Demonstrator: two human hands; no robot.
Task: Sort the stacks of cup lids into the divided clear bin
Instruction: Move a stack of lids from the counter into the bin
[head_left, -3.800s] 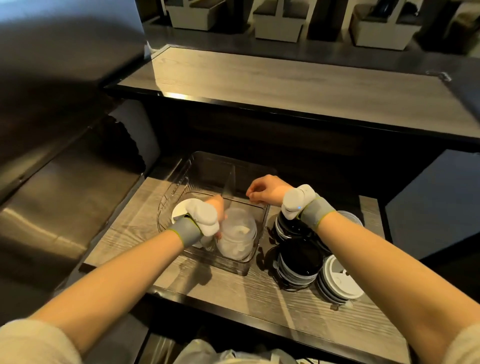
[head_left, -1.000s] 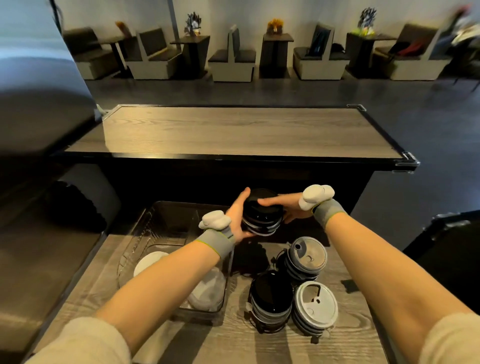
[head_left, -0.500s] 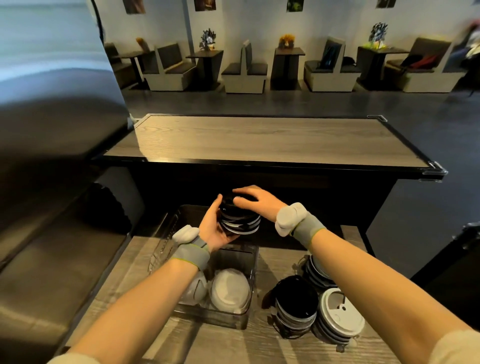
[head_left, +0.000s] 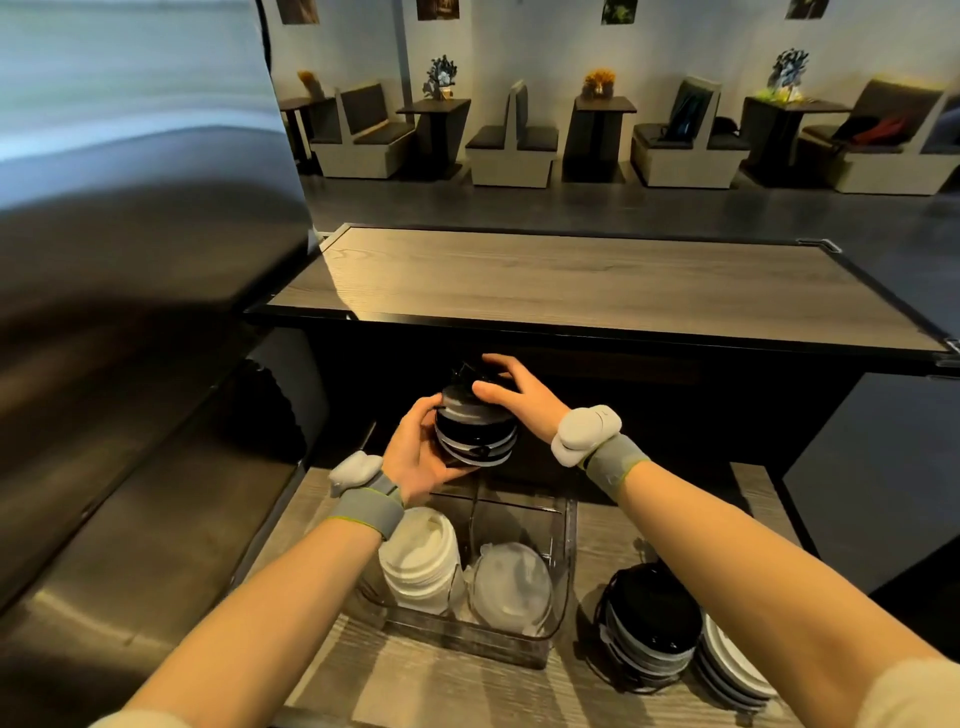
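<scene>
We are holding a stack of black lids (head_left: 475, 431) at the frame's centre, above the far end of the clear bin (head_left: 566, 540). Our left hand (head_left: 415, 457) is cupping it from the left and below, fingers curled round it. Our right hand (head_left: 519, 395) is gripping its top. In the bin's near compartments, white lids (head_left: 418, 564) and translucent lids (head_left: 511, 582) are sitting side by side. At lower right, a black stack (head_left: 652, 618) and a pale stack (head_left: 727, 667) are standing on the bench (head_left: 467, 696).

We are looking at a café from behind its service side: booth seats (head_left: 511, 140) and small tables (head_left: 605, 105) with potted flowers (head_left: 599, 82) are lining the top of the frame, a wooden counter (head_left: 571, 280) is crossing the middle, and stacks of cup lids (head_left: 649, 618) are sitting lower right.
</scene>
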